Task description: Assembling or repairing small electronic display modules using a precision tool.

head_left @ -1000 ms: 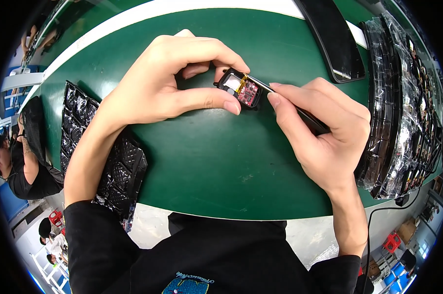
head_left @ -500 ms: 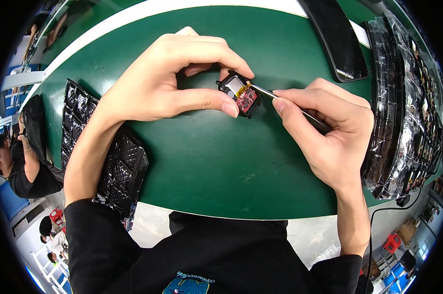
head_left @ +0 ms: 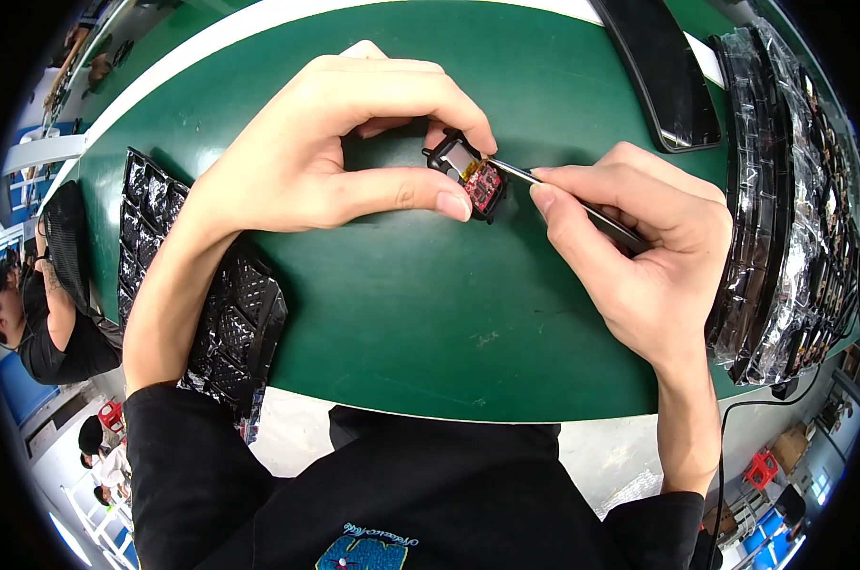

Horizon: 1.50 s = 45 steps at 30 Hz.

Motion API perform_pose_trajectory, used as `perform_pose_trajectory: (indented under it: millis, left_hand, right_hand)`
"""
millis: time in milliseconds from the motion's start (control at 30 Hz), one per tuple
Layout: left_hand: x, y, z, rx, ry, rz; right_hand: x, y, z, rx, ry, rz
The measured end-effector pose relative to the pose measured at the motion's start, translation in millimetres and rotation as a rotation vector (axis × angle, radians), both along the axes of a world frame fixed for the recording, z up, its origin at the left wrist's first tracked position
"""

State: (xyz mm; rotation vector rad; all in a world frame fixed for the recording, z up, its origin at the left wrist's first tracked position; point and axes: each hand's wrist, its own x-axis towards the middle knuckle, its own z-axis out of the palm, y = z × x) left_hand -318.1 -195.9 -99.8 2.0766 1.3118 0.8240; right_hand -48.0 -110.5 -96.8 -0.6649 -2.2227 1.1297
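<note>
Between the thumb and fingers of my left hand (head_left: 354, 142), a small black watch case (head_left: 490, 218) is held tilted above the table. Inside it show a silver battery (head_left: 457, 160), a strip of yellow tape and a red circuit board (head_left: 485, 188). My right hand (head_left: 639, 237) grips a pair of slim metal tweezers (head_left: 596, 217) like a pen. Their tip meets the case's upper right edge, close to the yellow tape; whether the tip pinches anything is too small to tell.
A green table (head_left: 430, 313) lies under both hands. Black plastic trays (head_left: 235, 323) sit by my left forearm. Stacked trays (head_left: 758, 218) with small parts stand at the right, and a glossy black panel (head_left: 668, 85) lies at the far right. Another person (head_left: 50, 313) sits at the left.
My left hand and the watch case have shifted slightly right and away from me. The right hand has moved a little with them, its tweezer tip staying at the case edge.
</note>
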Motion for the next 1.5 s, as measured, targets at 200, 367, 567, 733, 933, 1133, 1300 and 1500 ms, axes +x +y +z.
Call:
perform_pose_trajectory:
  millis: [200, 367, 567, 733, 933, 1133, 1300, 1500]
  left_hand:
    - [-1.3, -0.5, -0.3, 0.027, -0.002, -0.017]
    - [0.1, 0.5, 2.1, 0.007, 0.011, -0.010]
    - [0.5, 1.1, -0.1, 0.036, 0.006, -0.022]
    - [-0.3, 0.0, -0.9, 0.070, 0.035, -0.024]
    - [2.1, 1.3, 0.6, 0.045, 0.022, -0.019]
    - [1.9, 0.7, 1.8, 0.034, 0.020, -0.008]
    - [1.7, -2.4, 2.2, 0.000, 0.021, 0.004]
    - [5.1, -5.3, 2.7, -0.001, 0.055, 0.090]
  right_hand:
    - [0.4, -1.6, 0.6, -0.002, -0.015, -0.006]
    - [0.7, -0.1, -1.2, 0.013, -0.006, 0.004]
    - [0.0, 0.2, -2.4, 0.041, 0.001, 0.012]
    - [0.0, -0.8, -2.6, 0.013, 0.021, -0.013]
    - [1.4, 0.8, -4.8, 0.026, 0.034, 0.014]
    - [1.4, 0.2, -3.4, 0.025, 0.039, 0.009]
    - [2.7, -0.8, -4.5, 0.043, 0.043, 0.017]
    - [8.8, 5.5, -2.1, -0.047, 0.073, -0.081]
